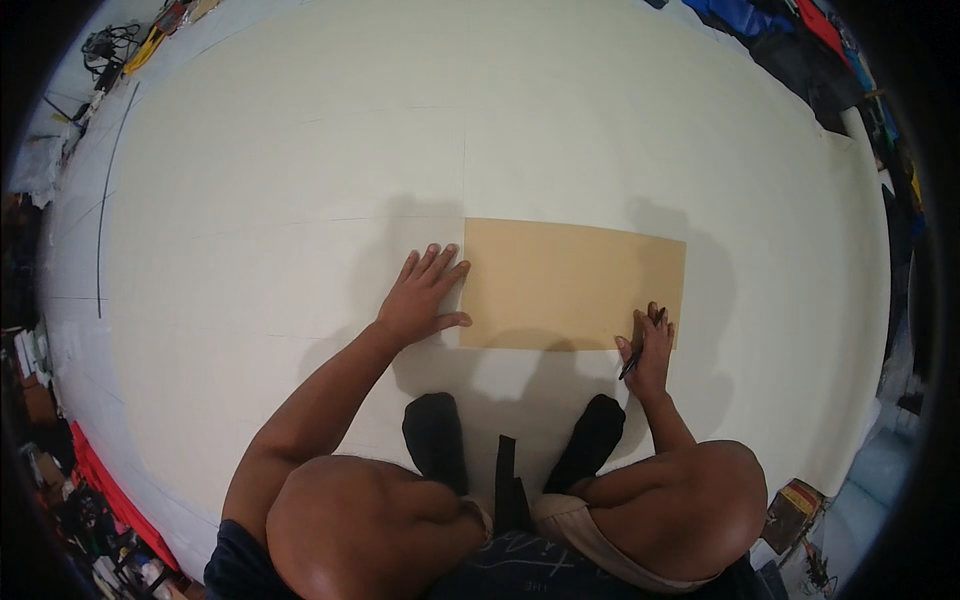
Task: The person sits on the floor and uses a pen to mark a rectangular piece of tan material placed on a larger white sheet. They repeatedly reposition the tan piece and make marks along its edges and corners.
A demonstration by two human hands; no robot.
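A tan rectangular sheet of card or stiff paper (560, 280) lies flat on a large off-white sheet (290, 170). My left hand (415, 302) rests flat with its fingers spread, the forefinger and thumb tips touching the card's left edge. At the card's lower right corner is my right hand (654, 355), with a dark pen (629, 366) held slantwise in it. The fingers of that hand press down on the card. Part of the pen is hidden by the hand.
Faint straight lines run across the off-white sheet left of the card. My feet in black socks (434, 435) stand on it near me. Dark cables (110, 50), a red cloth strip (120, 495), dark fabric (805, 75) and a small box (794, 510) lie around its edges.
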